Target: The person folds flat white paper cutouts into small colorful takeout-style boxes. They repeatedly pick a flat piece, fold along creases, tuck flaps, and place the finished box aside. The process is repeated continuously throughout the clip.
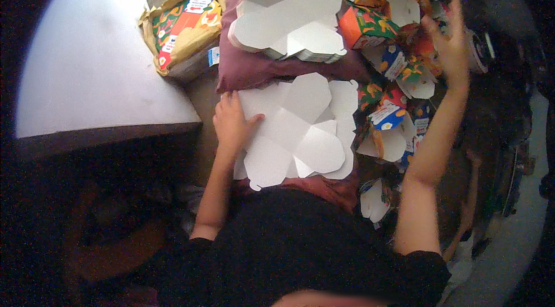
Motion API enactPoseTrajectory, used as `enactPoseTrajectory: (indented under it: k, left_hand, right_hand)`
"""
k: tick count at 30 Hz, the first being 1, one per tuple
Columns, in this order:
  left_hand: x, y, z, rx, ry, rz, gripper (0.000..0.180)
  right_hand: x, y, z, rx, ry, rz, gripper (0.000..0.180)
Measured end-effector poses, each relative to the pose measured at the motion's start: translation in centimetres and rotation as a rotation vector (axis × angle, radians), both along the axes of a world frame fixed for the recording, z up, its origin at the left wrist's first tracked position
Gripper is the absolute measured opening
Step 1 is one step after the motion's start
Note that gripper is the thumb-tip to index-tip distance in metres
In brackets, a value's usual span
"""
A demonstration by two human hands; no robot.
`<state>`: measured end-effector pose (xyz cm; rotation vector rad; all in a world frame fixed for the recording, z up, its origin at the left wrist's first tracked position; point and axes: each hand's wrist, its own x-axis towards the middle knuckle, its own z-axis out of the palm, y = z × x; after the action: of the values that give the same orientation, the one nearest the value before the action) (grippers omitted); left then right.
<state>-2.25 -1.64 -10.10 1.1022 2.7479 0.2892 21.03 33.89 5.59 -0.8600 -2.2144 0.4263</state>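
A flat white box blank (277, 133) lies in front of me, its flaps partly raised, on top of other blanks. My left hand (232, 122) rests on its left edge, thumb stretched out over the card and fingers lying flat. Off to the right, my right hand (451, 47) is raised with spread fingers and holds nothing. Beneath and beside it is a heap of folded food boxes (370, 26), printed in red, green, blue and orange.
A thick stack of white blanks (283, 23) sits on a mauve cushion (234, 73) beyond. To its left stands a torn brown paper package (185, 23) of printed cartons. A white surface (104, 64) with a dark edge fills the left side. One folded box (376, 202) lies near my right elbow.
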Motion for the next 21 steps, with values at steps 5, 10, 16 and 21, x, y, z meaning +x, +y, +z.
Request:
enactPoseTrajectory:
  k: [5, 10, 16, 21]
  left_hand:
    - [0.8, -0.7, -0.2, 0.170, -0.026, 0.012, 0.088]
    - [0.6, -0.8, -0.4, 0.301, 0.089, -0.030, 0.078]
    - [0.0, -1.5, 0.6, 0.591, -0.137, 0.002, 0.039]
    - [-1.0, -1.3, 1.4, 0.474, -0.144, 0.076, 0.024]
  right_hand:
    - [-0.8, -13.3, -10.4, -0.750, -0.359, 0.119, 0.057]
    - [-0.3, -21.2, -14.4, -0.479, -0.644, -0.010, 0.059]
    - [0.4, -23.8, -14.3, -0.542, -0.404, 0.079, 0.050]
    - [0.4, -22.4, -15.0, -0.493, -0.192, 0.116, 0.045]
